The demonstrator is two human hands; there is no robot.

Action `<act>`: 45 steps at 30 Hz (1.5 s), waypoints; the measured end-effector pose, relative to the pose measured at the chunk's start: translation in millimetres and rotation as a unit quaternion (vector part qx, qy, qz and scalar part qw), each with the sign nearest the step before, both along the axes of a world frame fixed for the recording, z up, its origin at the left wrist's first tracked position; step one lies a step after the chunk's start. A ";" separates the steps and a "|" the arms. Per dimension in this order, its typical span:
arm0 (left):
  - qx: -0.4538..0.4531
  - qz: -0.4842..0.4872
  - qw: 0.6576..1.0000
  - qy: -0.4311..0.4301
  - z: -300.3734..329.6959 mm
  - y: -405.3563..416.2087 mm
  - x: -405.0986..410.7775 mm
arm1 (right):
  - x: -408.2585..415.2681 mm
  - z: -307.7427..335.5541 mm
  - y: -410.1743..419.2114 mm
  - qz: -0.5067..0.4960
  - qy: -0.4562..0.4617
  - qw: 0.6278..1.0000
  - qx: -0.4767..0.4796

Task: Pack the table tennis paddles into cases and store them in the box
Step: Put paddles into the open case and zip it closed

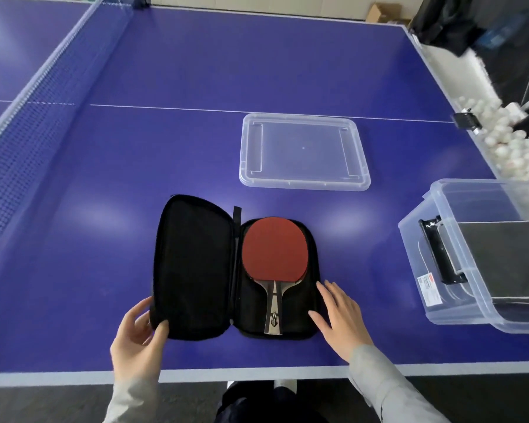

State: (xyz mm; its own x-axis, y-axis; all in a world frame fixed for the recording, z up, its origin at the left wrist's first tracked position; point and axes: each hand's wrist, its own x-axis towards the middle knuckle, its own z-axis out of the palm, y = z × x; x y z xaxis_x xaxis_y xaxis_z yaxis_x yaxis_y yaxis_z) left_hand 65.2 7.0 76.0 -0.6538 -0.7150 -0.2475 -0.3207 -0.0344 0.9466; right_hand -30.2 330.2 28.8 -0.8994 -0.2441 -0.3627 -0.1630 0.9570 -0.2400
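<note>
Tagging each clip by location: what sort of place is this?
Probably a table tennis hall or training room: a blue table tennis table with a mesh net, and a trough of white balls alongside.

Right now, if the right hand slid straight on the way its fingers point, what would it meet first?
The right hand points up and left, fingertips at the edge of the open case. It would likely cross that rim at once, then meet the paddle at its handle; its height above the table is unclear.
</note>
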 end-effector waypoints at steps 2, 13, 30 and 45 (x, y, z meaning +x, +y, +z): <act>-0.036 -0.058 0.998 0.013 6.7 20.3 -2.4 | -1.8 11.6 -8.2 -0.023 0.022 0.998 -0.056; -0.243 -0.307 0.914 0.108 8.8 118.3 -26.1 | -14.0 68.8 -74.1 -0.151 0.049 0.921 -0.357; 0.027 -0.130 0.976 -0.173 -40.0 66.6 -84.5 | -29.1 46.2 -41.4 -0.240 0.015 0.922 -0.305; 0.043 -0.203 0.946 -0.249 -64.8 82.7 -139.2 | -36.4 -2.4 -26.8 -0.340 -0.088 0.886 -0.303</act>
